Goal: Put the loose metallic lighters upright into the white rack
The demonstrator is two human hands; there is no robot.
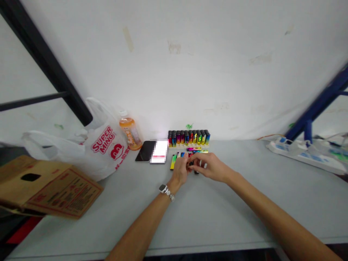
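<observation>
My left hand and my right hand meet low over the grey table, with their fingertips bent together. Between the fingertips is something small and dark that I cannot make out. Several loose lighters lie around and under the hands, among them a yellow-green lighter left of my left hand and a shiny pink-purple lighter just beyond the fingers. Behind them, against the wall, several colourful lighters with black tops stand upright in tight rows in a pale tray.
Left of the lighters lies a black tablet-like device beside a blurred-out patch. Further left are an orange drink bottle, a white plastic bag and an open cardboard box. White power strips lie on the right by a blue metal frame.
</observation>
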